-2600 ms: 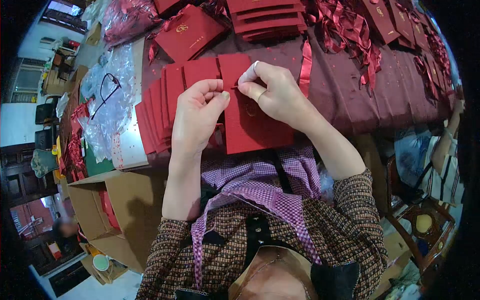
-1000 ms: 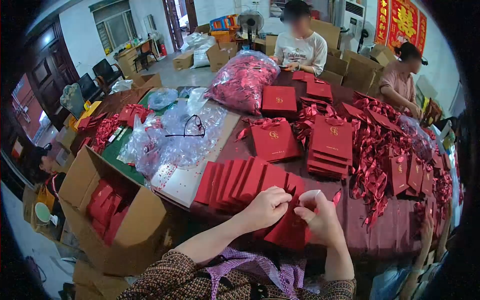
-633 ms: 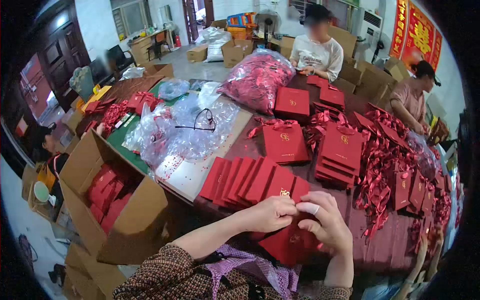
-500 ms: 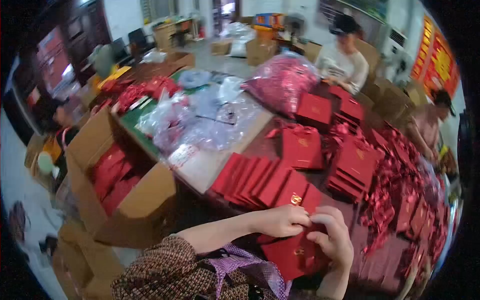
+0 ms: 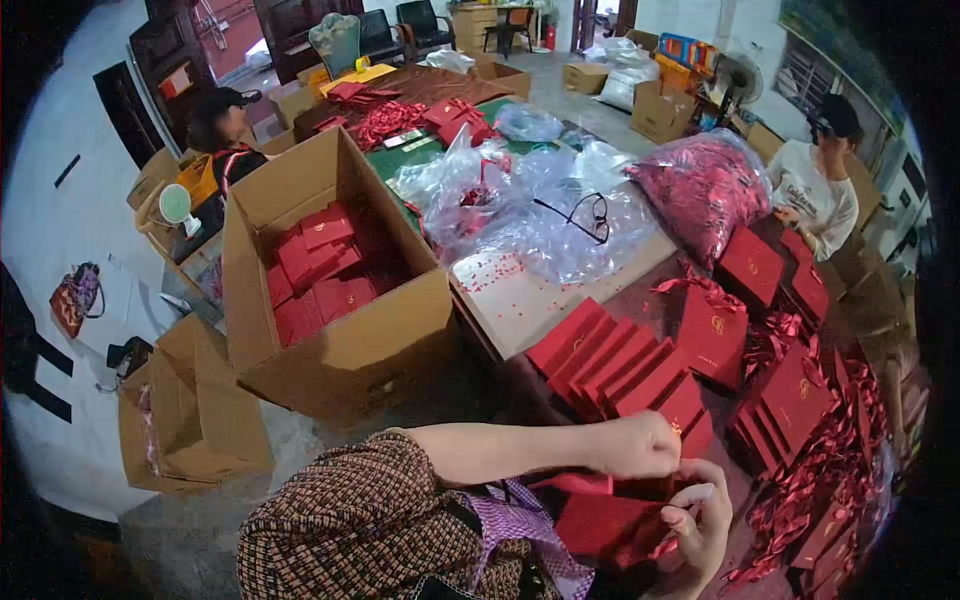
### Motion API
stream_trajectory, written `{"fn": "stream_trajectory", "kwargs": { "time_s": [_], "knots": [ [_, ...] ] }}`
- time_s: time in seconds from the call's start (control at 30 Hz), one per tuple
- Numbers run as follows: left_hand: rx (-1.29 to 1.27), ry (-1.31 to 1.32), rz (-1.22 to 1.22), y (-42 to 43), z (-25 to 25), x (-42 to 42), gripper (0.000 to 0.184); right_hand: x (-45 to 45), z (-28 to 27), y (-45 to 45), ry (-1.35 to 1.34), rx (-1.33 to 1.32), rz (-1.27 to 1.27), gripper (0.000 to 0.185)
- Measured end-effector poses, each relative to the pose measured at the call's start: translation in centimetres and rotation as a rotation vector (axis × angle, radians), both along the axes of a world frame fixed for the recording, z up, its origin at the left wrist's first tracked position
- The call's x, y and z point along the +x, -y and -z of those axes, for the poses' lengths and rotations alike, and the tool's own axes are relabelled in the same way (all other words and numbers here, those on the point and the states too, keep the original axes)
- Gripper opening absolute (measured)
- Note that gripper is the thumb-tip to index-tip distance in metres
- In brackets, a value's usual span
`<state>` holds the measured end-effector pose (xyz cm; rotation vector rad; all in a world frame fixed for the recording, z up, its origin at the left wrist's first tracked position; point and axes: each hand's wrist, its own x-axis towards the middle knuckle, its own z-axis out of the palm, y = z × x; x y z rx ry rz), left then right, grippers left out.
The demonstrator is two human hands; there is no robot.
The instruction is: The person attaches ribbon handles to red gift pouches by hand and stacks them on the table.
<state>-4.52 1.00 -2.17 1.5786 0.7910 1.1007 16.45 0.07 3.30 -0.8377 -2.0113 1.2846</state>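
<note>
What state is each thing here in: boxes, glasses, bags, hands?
Left hand: closed.
Right hand: partly curled.
Red bag near right hand: flat, partly hidden.
Row of red bags: fanned, overlapping.
Large cardboard box: open, partly filled.
Smaller cardboard box: open.
Glasses: one arm extended.
Clear sack: bulging.

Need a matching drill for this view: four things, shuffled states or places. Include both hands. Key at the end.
Things
1. Left hand
2. Right hand
3. Black-framed eyeglasses
4. Large open cardboard box

States or places
A. Lying on crumpled clear plastic
B. Has a white covering on one finger
C. Has red packages inside
D. Closed like a fist, back of the hand upward

Pairs: 1-D, 2-B, 3-A, 4-C
</note>
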Motion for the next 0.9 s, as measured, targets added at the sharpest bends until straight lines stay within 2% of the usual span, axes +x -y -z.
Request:
{"fn": "stream_trajectory", "kwargs": {
  "time_s": [0.03,0.07,0.13,0.17,0.27,0.33,0.4,0.43,0.5,0.6,0.63,0.73,0.83,0.9],
  "knots": [
    [-0.285,0.131,-0.001,0.0,-1.5,-1.0,0.018,0.0,-0.4,0.3,0.047,-0.172,0.037,0.043],
    [-0.21,0.233,-0.079,-0.7,-0.8,-1.6,0.017,-0.2,0.1,-0.4,0.05,0.151,-0.035,0.044],
    [-0.353,0.32,-0.165,-1.3,-1.2,-3.1,0.016,0.2,0.4,-0.3,0.057,0.156,0.044,0.046],
    [-0.366,0.337,-0.207,-1.4,-1.6,-3.6,0.015,0.5,0.5,-0.9,0.115,0.332,0.029,0.046],
    [-0.241,0.215,-0.286,-1.7,-1.1,-4.4,0.017,0.6,0.6,-0.9,0.112,0.188,0.185,0.044],
    [-0.229,0.107,-0.296,-1.7,-0.9,-4.5,0.017,1.1,1.1,-1.4,0.129,0.102,0.195,0.042],
    [0.198,-0.072,-0.536,-2.0,-0.3,-3.8,0.012,0.8,0.4,-1.5,0.171,0.002,0.235,0.039],
    [0.17,-0.152,-0.615,-1.6,-0.4,-3.6,0.014,0.9,0.8,-1.9,0.174,-0.003,0.238,0.039],
    [0.338,-0.329,-0.689,-1.4,-1.0,-3.6,0.016,1.3,2.1,-3.3,0.152,0.27,0.132,0.036],
    [0.501,-0.285,-0.491,-0.6,-1.1,-2.1,0.012,1.6,2.8,-4.3,0.167,0.136,0.139,0.035],
    [0.448,-0.34,-0.363,0.0,-1.0,-1.5,0.016,1.3,2.4,-4.3,0.166,0.085,0.173,0.033],
    [0.436,-0.454,-0.229,0.9,-0.2,-0.1,0.021,0.4,1.9,-4.6,0.144,0.191,0.189,0.022],
    [0.502,-0.515,-0.198,1.0,0.0,-0.2,0.021,0.1,1.4,-4.5,0.155,0.166,0.216,0.018],
    [0.524,-0.49,-0.323,1.0,0.1,0.1,0.022,0.0,1.2,-4.3,0.141,0.201,0.213,0.016]
  ]
}}
